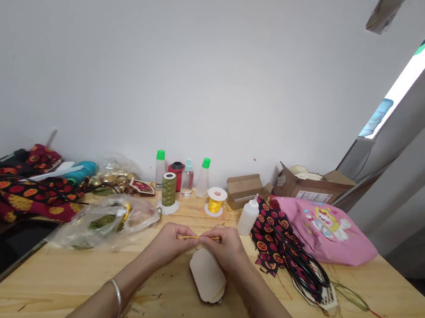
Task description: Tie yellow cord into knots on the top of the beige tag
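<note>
My left hand point(177, 240) and my right hand point(223, 245) meet fingertip to fingertip in the middle of the view. Both pinch a yellow cord point(188, 237), whose short lengths show on either side of the fingers. Just below the fingers is a flat, pale wooden piece point(207, 278) with rounded corners and a small loop at its lower edge. The cord seems to run to the top of this piece, though my fingers hide the join. A spool of yellow cord point(216, 201) stands beyond my hands, beside a white squeeze bottle point(248, 217).
Behind stand a green thread spool point(168, 191), green-capped bottles point(203, 178) and a small cardboard box point(245, 190). Plastic bags point(109, 220) and patterned fabric point(25, 194) lie left. To the right are black-handled scissors point(310, 271), a pink bag point(325, 233) and an open carton point(313, 184).
</note>
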{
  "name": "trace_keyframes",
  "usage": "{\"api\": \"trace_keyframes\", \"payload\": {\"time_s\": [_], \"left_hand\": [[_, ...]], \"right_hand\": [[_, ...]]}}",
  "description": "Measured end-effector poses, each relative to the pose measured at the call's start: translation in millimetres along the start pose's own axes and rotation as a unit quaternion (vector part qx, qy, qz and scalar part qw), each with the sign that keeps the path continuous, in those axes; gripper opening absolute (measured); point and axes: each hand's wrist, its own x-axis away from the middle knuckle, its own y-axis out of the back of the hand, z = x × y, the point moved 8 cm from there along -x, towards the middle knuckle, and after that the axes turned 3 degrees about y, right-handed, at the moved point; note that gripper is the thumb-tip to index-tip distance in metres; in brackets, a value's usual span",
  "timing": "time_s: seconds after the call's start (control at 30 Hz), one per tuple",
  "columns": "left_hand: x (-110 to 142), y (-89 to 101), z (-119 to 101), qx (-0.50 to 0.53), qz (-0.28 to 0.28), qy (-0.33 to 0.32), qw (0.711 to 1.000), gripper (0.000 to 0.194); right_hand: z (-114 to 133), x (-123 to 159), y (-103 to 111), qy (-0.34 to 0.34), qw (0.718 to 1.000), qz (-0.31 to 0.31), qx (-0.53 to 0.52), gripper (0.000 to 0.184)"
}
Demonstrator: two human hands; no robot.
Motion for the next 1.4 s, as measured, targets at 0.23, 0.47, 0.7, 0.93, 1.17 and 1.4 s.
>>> {"api": "trace_keyframes", "payload": {"time_s": [0.23,0.47,0.7,0.93,1.17,1.4], "left_hand": [[2,-3.2,-1,0.049,0.055,0.002,0.997,0.027],[0,-1.8,2,0.060,0.060,0.004,0.996,0.029],[5,-0.7,-5,0.055,0.047,0.021,0.997,0.027],[2,3.6,-9,0.060,0.008,-0.026,0.998,0.020],[0,5.0,-2,0.036,-0.034,-0.032,0.998,0.017],[-3,1.9,0,0.049,-0.011,-0.031,0.998,0.022]], "right_hand": [[7,1,5,0.018,0.998,-0.014,0.055,0.020],[11,1,7,0.032,0.998,-0.025,0.053,0.018],[1,2,10,-0.006,0.999,-0.044,0.015,0.018],[4,1,2,0.010,1.000,-0.018,0.014,0.017],[9,3,-2,0.014,0.998,-0.019,0.051,0.015],[5,5,3,-0.028,0.998,-0.039,0.029,0.016]]}}
